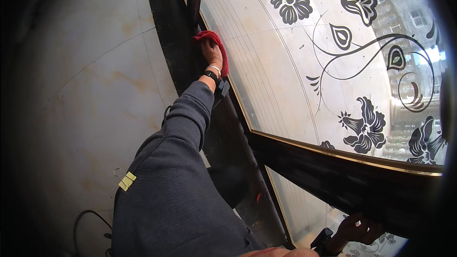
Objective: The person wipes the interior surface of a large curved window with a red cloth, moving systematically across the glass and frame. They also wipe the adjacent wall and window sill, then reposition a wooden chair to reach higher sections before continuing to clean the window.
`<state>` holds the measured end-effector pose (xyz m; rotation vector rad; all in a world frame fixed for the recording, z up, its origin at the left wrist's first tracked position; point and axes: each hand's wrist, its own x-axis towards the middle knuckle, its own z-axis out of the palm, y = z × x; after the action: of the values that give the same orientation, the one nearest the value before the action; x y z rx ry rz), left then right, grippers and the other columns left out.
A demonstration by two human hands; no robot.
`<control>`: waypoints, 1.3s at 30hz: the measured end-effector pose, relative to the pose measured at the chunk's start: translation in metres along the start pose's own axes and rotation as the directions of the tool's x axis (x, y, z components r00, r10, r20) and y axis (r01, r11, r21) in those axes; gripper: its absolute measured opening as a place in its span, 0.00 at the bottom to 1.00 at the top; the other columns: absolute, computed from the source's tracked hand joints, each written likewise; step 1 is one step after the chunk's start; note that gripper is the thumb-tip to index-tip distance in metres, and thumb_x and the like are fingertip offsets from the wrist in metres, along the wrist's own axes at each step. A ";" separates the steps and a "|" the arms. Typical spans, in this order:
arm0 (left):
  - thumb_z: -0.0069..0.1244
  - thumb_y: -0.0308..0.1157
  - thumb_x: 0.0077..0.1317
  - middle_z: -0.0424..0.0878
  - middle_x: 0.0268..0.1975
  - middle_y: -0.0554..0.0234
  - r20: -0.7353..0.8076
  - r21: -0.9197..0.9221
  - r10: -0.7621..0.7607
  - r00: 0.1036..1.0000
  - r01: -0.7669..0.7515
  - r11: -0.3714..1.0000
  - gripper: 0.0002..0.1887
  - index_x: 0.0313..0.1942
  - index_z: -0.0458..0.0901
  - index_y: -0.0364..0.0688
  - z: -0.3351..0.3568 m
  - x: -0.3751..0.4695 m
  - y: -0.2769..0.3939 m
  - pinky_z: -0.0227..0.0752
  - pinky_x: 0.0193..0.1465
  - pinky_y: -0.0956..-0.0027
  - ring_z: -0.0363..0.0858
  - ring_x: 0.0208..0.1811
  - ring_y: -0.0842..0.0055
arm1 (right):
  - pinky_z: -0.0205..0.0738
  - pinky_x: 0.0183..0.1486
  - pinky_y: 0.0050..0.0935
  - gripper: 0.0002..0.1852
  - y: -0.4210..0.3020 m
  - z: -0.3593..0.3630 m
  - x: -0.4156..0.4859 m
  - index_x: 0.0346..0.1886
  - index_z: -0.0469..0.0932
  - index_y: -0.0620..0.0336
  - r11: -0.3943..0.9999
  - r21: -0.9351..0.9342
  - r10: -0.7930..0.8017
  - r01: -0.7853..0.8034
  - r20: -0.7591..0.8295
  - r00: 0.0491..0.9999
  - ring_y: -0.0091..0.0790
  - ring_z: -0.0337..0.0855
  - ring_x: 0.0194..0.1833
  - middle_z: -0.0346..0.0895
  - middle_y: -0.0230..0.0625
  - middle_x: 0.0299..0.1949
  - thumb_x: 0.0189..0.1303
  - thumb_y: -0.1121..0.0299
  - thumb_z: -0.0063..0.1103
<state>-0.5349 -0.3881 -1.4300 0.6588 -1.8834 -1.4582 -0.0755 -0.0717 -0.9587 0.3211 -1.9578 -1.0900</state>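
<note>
My left hand (pixel 213 55) is closed on a red cloth (pixel 218 37), which lies against the dark door frame (pixel 239 114) along the edge of a glass panel (pixel 285 57). A bracelet and a black band circle that wrist. The glass has black floral patterns and a gold-coloured trim (pixel 342 151). Low at the right, in shadow, my right hand (pixel 358 230) has its fingers curled at the dark crossrail (pixel 314 164). A black device (pixel 322 236) sits on its wrist. Shadow hides whether those fingers grip the rail.
A marble-look floor (pixel 96 89) with a black border (pixel 166 32) runs along the left. A yellow binder clip (pixel 127 181) holds a cable on my dark grey clothing. Another black cable (pixel 76 221) loops at the lower left. A second glass panel (pixel 292 203) lies past the crossrail.
</note>
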 end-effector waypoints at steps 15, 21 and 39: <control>0.46 0.34 0.67 0.69 0.58 0.38 0.186 0.098 0.025 0.982 -0.044 0.994 0.18 0.56 0.73 0.40 -0.120 -0.240 0.168 0.63 0.63 0.54 0.67 0.59 0.47 | 0.63 0.62 0.57 0.07 -0.014 -0.009 0.028 0.36 0.70 0.55 0.974 0.212 0.081 -0.082 0.014 0.997 0.44 0.69 0.54 0.66 0.37 0.45 0.60 0.65 0.56; 0.56 0.25 0.51 0.60 0.64 0.42 -0.078 -0.477 0.831 0.550 -0.753 0.453 0.20 0.46 0.76 0.41 -0.151 -0.174 0.404 0.51 0.66 0.44 0.57 0.65 0.46 | 0.66 0.55 0.48 0.02 -0.014 -0.007 0.021 0.30 0.76 0.55 0.904 0.411 0.137 -0.118 -0.017 0.990 0.39 0.75 0.49 0.73 0.35 0.37 0.53 0.70 0.59; 0.37 0.28 0.72 0.77 0.47 0.62 0.313 -0.932 -0.002 0.950 0.308 0.191 0.14 0.55 0.69 0.36 -0.180 -0.040 0.662 0.69 0.54 0.68 0.76 0.49 0.74 | 0.55 0.64 0.44 0.06 0.008 -0.034 0.015 0.30 0.76 0.51 0.585 0.784 0.065 -0.206 0.208 0.976 0.37 0.72 0.57 0.74 0.34 0.49 0.51 0.66 0.63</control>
<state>-0.3700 -0.3065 -0.7681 -0.0253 -0.5762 -2.5417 -0.0569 -0.0945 -0.9351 0.5619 -2.4881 -0.0341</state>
